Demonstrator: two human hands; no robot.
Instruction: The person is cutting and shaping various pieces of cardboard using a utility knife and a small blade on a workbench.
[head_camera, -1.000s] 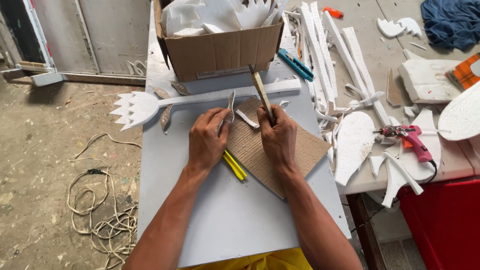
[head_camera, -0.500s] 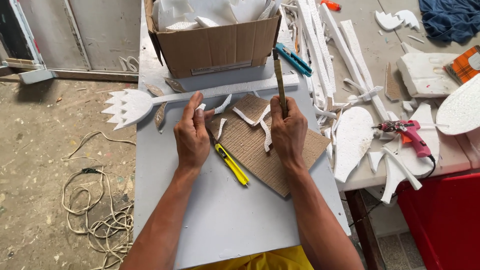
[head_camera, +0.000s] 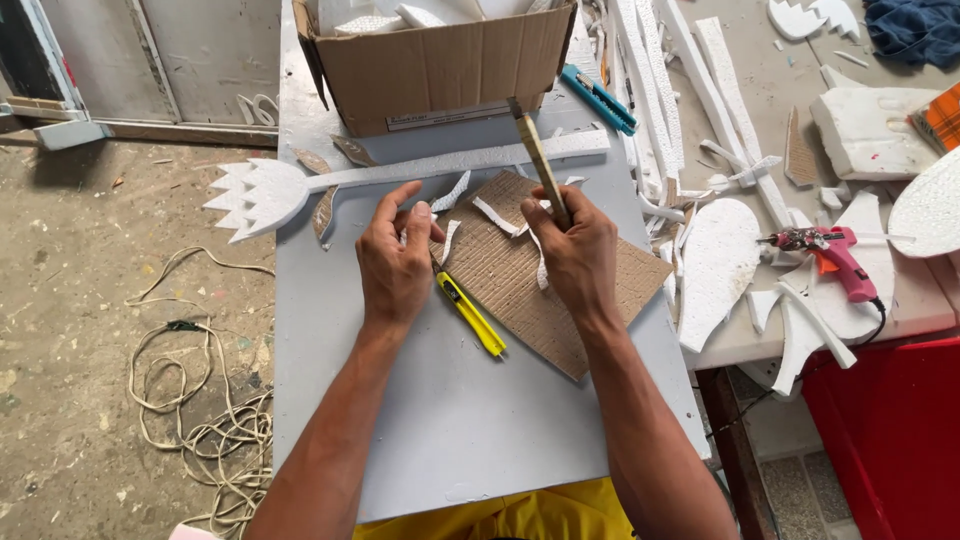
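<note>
Head view: right hand (head_camera: 578, 250) grips a slim wooden-handled tool (head_camera: 538, 160), its long axis slanting up and away. Left hand (head_camera: 397, 262) pinches, seemingly, a white foam strip (head_camera: 447, 240) just left, over cardboard (head_camera: 540, 285).

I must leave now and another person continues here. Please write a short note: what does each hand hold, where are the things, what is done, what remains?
Left hand: fingers pinch a small white foam piece, above the cardboard sheet.
Right hand: closed around a thin brown stick tool, which points away toward the cardboard box.
Yellow utility knife lies unused between the hands, on the grey board.
Done: the long foam shape with a spiky head is cut out and lies by the box; curved foam offcuts lie on the cardboard.
Left: the small piece is in hand, seemingly unfinished; offcuts not cleared.
</note>
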